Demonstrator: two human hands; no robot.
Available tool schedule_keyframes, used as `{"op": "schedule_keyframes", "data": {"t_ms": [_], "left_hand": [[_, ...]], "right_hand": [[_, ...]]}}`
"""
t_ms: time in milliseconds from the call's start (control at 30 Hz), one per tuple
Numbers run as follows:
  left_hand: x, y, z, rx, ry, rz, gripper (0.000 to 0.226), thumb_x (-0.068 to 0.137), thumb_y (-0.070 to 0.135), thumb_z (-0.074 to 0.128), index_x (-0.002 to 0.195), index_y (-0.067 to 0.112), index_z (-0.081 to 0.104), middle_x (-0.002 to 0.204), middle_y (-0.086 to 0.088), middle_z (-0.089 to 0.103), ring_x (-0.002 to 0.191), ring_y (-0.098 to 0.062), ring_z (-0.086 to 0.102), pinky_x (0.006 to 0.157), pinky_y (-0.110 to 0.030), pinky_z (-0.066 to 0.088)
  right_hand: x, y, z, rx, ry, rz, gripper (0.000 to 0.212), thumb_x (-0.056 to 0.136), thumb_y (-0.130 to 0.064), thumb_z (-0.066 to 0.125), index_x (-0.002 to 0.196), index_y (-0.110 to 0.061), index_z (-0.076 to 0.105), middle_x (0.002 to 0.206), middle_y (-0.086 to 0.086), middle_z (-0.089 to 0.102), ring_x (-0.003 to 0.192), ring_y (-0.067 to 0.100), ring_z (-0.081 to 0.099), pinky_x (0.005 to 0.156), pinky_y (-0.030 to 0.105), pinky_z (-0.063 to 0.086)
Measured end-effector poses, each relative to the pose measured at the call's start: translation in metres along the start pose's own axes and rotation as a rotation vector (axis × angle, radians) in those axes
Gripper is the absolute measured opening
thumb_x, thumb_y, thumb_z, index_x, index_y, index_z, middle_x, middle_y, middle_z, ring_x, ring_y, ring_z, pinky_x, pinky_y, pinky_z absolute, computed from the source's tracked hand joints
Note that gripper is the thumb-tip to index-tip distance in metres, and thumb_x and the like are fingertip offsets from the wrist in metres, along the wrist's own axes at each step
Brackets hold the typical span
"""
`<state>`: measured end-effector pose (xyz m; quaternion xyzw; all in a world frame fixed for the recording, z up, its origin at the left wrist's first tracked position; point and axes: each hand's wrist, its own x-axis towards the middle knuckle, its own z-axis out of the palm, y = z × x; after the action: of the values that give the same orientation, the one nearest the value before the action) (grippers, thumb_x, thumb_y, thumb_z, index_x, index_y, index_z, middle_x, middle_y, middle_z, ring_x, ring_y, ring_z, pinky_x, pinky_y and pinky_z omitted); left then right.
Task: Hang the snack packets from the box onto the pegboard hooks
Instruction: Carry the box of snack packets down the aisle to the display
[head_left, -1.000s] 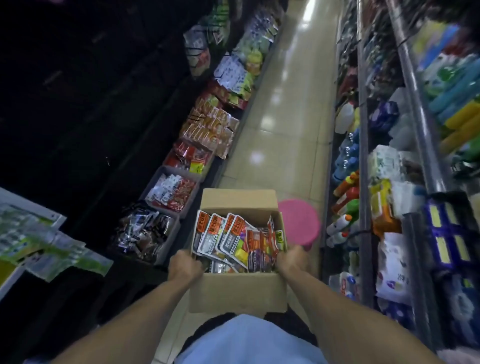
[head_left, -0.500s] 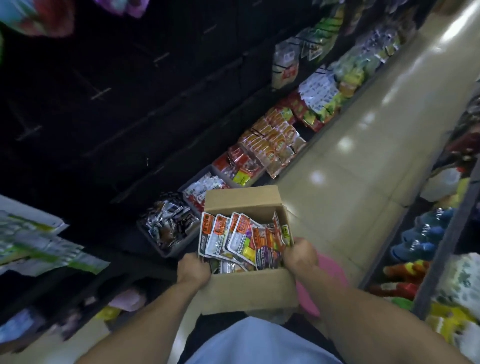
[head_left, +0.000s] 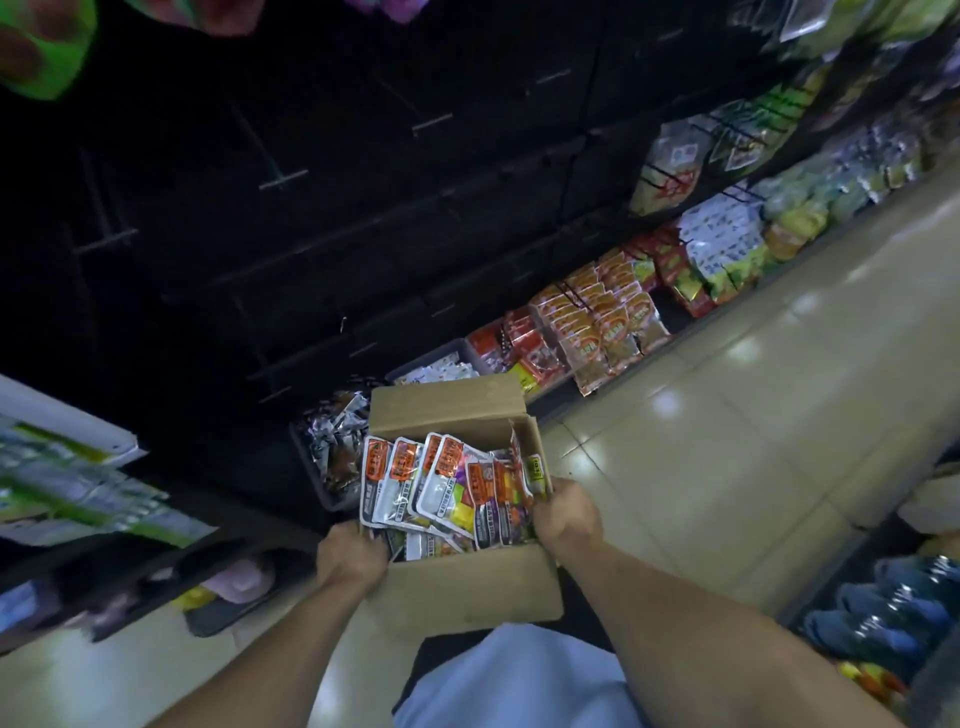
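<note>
My left hand (head_left: 350, 558) and right hand (head_left: 566, 512) grip near corners of box (head_left: 467, 590), fingers curled over rim; snack packets (head_left: 447, 483) inside. View swung left since earlier: dark pegboard (head_left: 363, 208) ahead, bare hooks (head_left: 283, 179); open floor (head_left: 727, 415) right.

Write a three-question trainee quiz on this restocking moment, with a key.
1. True or false: both hands grip the cardboard box.
2. What do the bare pegboard hooks lie closest to? A) the upper left of the view B) the floor C) the bottles at right
3. Fill in: the snack packets are still inside the ____.

Key:
1. True: the left hand holds the near left corner, and the right hand holds the right wall.
2. A
3. box
</note>
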<state>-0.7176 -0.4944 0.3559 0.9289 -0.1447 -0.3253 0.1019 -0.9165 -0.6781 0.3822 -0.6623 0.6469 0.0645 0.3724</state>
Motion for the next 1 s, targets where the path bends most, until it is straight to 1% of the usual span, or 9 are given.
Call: {"op": "schedule_keyframes", "data": {"t_ms": [67, 233, 300, 400, 500, 633, 767, 900, 1000], "left_hand": [[0.001, 0.003, 0.009, -0.047, 0.008, -0.056, 0.031, 0.101, 0.016, 0.056, 0.121, 0.003, 0.076, 0.131, -0.025, 0.071, 0.123, -0.043, 0.066, 0.100, -0.041, 0.052], [-0.010, 0.025, 0.040, -0.158, 0.030, -0.199, 0.029, 0.100, 0.012, 0.058, 0.120, 0.000, 0.075, 0.129, -0.024, 0.072, 0.120, -0.042, 0.067, 0.094, -0.039, 0.051], [-0.016, 0.040, 0.053, -0.207, 0.046, -0.268, 0.028, 0.100, 0.012, 0.057, 0.117, 0.001, 0.076, 0.126, -0.024, 0.073, 0.118, -0.041, 0.067, 0.091, -0.039, 0.052], [-0.025, 0.069, 0.076, -0.285, 0.094, -0.355, 0.025, 0.099, 0.013, 0.058, 0.113, 0.003, 0.077, 0.121, -0.024, 0.074, 0.113, -0.043, 0.068, 0.087, -0.040, 0.054], [-0.025, 0.098, 0.106, -0.311, 0.109, -0.410, 0.024, 0.099, 0.014, 0.059, 0.111, 0.001, 0.076, 0.120, -0.024, 0.075, 0.111, -0.042, 0.069, 0.082, -0.038, 0.051], [-0.007, 0.126, 0.142, -0.359, 0.113, -0.447, 0.025, 0.100, 0.009, 0.055, 0.113, 0.002, 0.075, 0.120, -0.021, 0.075, 0.104, -0.038, 0.068, 0.078, -0.034, 0.046], [0.037, 0.125, 0.188, -0.384, 0.104, -0.421, 0.022, 0.098, 0.002, 0.054, 0.105, 0.004, 0.075, 0.107, -0.019, 0.076, 0.087, -0.030, 0.060, 0.075, -0.030, 0.043], [0.090, 0.097, 0.255, -0.391, 0.101, -0.442, 0.019, 0.097, 0.000, 0.053, 0.092, 0.011, 0.069, 0.073, 0.002, 0.058, 0.075, -0.021, 0.055, 0.069, -0.029, 0.043], [0.131, 0.068, 0.301, -0.380, 0.115, -0.440, 0.020, 0.098, 0.003, 0.053, 0.084, 0.014, 0.061, 0.075, -0.001, 0.060, 0.073, -0.022, 0.057, 0.068, -0.031, 0.045]], "right_hand": [[0.018, -0.004, 0.000, -0.034, -0.023, -0.029, 0.012, 0.097, -0.028, 0.063, 0.098, -0.026, 0.074, 0.089, 0.001, 0.072, 0.088, 0.023, 0.070, 0.082, 0.034, 0.057], [0.070, -0.006, -0.011, -0.121, -0.127, -0.142, 0.014, 0.096, -0.029, 0.064, 0.094, -0.023, 0.076, 0.089, 0.003, 0.075, 0.084, 0.024, 0.070, 0.078, 0.036, 0.059], [0.094, -0.005, -0.019, -0.153, -0.161, -0.185, 0.013, 0.097, -0.029, 0.064, 0.091, -0.024, 0.075, 0.085, 0.002, 0.073, 0.080, 0.022, 0.069, 0.074, 0.032, 0.056], [0.133, 0.000, -0.030, -0.207, -0.211, -0.239, 0.012, 0.098, -0.025, 0.063, 0.099, -0.024, 0.076, 0.082, 0.000, 0.070, 0.075, 0.018, 0.067, 0.068, 0.028, 0.051], [0.173, 0.009, -0.037, -0.220, -0.271, -0.270, 0.010, 0.100, -0.028, 0.064, 0.096, -0.027, 0.074, 0.078, -0.003, 0.070, 0.072, 0.013, 0.068, 0.068, 0.032, 0.059], [0.220, 0.032, -0.029, -0.235, -0.263, -0.293, 0.017, 0.100, -0.032, 0.063, 0.088, -0.025, 0.072, 0.077, -0.003, 0.072, 0.071, 0.013, 0.068, 0.070, 0.033, 0.061], [0.268, 0.061, 0.009, -0.255, -0.273, -0.281, 0.019, 0.100, -0.030, 0.061, 0.086, -0.023, 0.072, 0.083, 0.000, 0.075, 0.077, 0.018, 0.070, 0.076, 0.038, 0.063], [0.319, 0.089, 0.077, -0.254, -0.281, -0.279, 0.012, 0.099, -0.025, 0.065, 0.089, -0.024, 0.072, 0.081, -0.002, 0.073, 0.073, 0.014, 0.069, 0.071, 0.036, 0.062], [0.352, 0.105, 0.134, -0.273, -0.290, -0.317, 0.014, 0.098, -0.028, 0.066, 0.085, -0.027, 0.070, 0.078, -0.005, 0.071, 0.071, 0.010, 0.066, 0.062, 0.028, 0.055]]}}
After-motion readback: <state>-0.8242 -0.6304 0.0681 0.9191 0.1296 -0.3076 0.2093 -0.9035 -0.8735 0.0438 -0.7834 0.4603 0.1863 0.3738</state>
